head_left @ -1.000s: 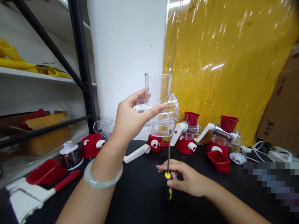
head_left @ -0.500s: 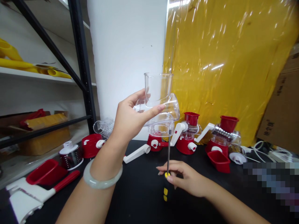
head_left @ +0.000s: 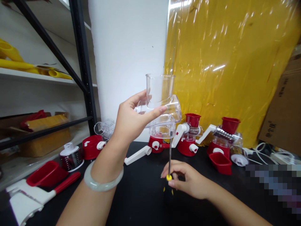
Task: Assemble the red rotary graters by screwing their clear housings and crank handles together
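Observation:
My left hand (head_left: 138, 116) is closed round a clear plastic housing (head_left: 161, 88), held up with its round opening at the top. Below it, my right hand (head_left: 181, 179) grips the top of the handle of a screwdriver (head_left: 170, 157) between thumb and fingers. The screwdriver stands upright with its handle down. Its shaft rises to the lower collar of the clear housing, and the tip sits at that collar's right side. A pale bangle (head_left: 103, 185) is on my left wrist.
Red bases (head_left: 92, 150) and assembled red-and-clear grinders (head_left: 188, 146) line the table's back. A metal drum (head_left: 71, 157), red hopper (head_left: 47, 174) and white part (head_left: 25, 201) lie left; another red hopper (head_left: 221, 163) is right. A black-framed shelf (head_left: 83, 62) stands left.
The screwdriver handle has turned, its yellow marks now facing differently. My right fingers have shifted slightly round it. My left hand and the clear housing have hardly moved.

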Tool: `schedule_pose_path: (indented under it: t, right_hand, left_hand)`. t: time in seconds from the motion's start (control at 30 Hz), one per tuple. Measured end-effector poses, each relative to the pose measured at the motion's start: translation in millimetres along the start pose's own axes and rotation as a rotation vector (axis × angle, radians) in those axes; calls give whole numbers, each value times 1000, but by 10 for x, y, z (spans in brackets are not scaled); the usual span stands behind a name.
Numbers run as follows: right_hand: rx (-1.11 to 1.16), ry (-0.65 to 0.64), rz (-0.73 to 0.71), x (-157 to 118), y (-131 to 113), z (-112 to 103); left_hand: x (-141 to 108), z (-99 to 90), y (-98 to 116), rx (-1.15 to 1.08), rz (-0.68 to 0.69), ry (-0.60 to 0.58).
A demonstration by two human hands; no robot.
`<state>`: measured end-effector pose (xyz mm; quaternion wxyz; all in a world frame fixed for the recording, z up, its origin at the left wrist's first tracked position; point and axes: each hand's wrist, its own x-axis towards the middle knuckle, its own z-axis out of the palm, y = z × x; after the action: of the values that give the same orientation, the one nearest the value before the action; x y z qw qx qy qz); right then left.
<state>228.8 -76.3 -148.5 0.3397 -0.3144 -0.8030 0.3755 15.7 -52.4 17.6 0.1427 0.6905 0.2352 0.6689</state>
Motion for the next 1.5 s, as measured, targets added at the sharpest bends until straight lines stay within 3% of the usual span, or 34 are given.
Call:
schedule_pose_path:
  t: [0.13, 0.37, 0.6, 0.83, 1.07, 1.37, 1.5]
  right_hand:
    - [19, 50, 45, 19, 23, 32]
    - [6, 0, -7, 9, 10, 7]
    - [72, 97, 71, 15, 96, 65]
    - [30, 8, -70, -22, 9, -17]
    - [147, -51, 21, -32, -18, 8]
    - [66, 95, 77, 8, 48, 48]
    - [67, 9, 42, -9, 11, 7]
  left_hand:
    - [-3, 2, 9, 4, -5, 6]
    - [-3, 0, 14, -1, -13, 8]
    - [-7, 0, 14, -9, -2, 2]
    - [-6, 0, 15, -5, -9, 7]
    - [-7, -7, 49, 30, -2, 29]
    - [-11, -10, 58, 28, 7, 19]
    - [-10, -9, 64, 29, -1, 18]
